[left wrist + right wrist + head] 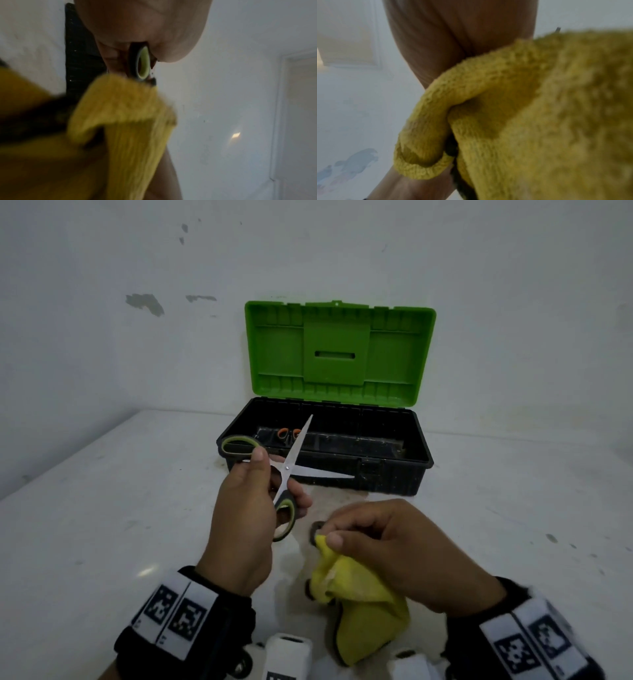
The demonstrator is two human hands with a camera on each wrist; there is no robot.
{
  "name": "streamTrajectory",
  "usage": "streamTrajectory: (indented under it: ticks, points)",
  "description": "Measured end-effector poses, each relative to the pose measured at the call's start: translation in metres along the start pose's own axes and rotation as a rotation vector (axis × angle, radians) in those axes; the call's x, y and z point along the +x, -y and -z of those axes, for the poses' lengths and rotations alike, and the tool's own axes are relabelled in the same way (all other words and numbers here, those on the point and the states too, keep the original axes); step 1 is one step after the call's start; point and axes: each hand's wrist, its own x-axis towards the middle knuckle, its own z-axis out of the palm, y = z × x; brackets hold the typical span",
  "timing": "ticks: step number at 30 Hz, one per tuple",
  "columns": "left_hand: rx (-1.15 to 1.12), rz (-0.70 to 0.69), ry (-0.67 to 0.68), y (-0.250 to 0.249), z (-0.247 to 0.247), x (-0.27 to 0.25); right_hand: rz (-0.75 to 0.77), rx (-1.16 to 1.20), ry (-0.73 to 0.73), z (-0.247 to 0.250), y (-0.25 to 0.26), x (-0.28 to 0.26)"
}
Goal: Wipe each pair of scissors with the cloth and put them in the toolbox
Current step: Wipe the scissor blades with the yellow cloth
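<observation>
1. While held above the white tabletop (pixel 102 508) near its middle, just in front of the toolbox: one pair of steel scissors with grey-and-lime plastic handles (pixel 287 470), blades spread wide in an X.
2. One blade pointing up and away toward the far edge, over the toolbox's front left corner; the other pointing right, along the toolbox's front wall. Handle loops toward the left and the near edge.
3. Left hand (pixel 246 508) gripping those scissors: fingers curled round the near handle loop, thumb up by the far loop. Lime inside of one loop close up in the left wrist view (pixel 143 63).
4. Right hand (pixel 390 549) just right of the left, fingers curled, thumb and forefinger pinching one yellow fluffy cloth (pixel 359 594); cloth bunched and hanging under the palm, filling the right wrist view (pixel 539 108).
5. One black plastic toolbox with a green lid (pixel 342 446) at the far edge against the wall, long axis left to right, lid raised upright.
6. Inside at the left end: two orange handle loops (pixel 282 433), seemingly one further pair of scissors; the rest hidden.
7. Small dark ring-shaped thing (pixel 317 530) on the tabletop at the right fingertips; kind unclear.
</observation>
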Motion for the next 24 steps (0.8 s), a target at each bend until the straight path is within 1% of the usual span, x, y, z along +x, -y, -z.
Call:
streamTrajectory:
  ticks: [3, 7, 9, 11, 13, 16, 20, 22, 24]
  points:
    - [0.032, 0.021, 0.022, -0.006, 0.005, 0.001, -0.063, -0.177, -0.058, 0.028, -0.006, -0.008]
    - [0.156, -0.047, 0.095, -0.011, 0.006, -0.007, -0.073, -0.501, -0.306, 0.063, -0.013, -0.008]
    - [0.202, -0.061, 0.137, -0.011, 0.005, -0.012, -0.012, -0.622, -0.401, 0.073, -0.008, -0.004]
    - [0.234, -0.048, 0.167, -0.012, 0.003, -0.017, 0.117, -0.676, -0.454, 0.076, 0.0, 0.0]
    - [0.254, -0.032, 0.185, -0.012, 0.001, -0.02, 0.269, -0.678, -0.462, 0.072, 0.011, 0.004]
    - [0.292, -0.025, 0.205, -0.011, -0.001, -0.021, 0.424, -0.674, -0.387, 0.054, 0.022, 0.011]
    - [0.316, -0.046, 0.228, -0.01, -0.001, -0.02, 0.523, -0.712, -0.288, 0.025, 0.027, 0.018]
    - [0.33, -0.059, 0.238, -0.01, 0.001, -0.02, 0.558, -0.77, -0.278, 0.012, 0.025, 0.022]
    - [0.347, -0.062, 0.237, -0.012, 0.004, -0.021, 0.585, -0.812, -0.297, 0.002, 0.024, 0.023]
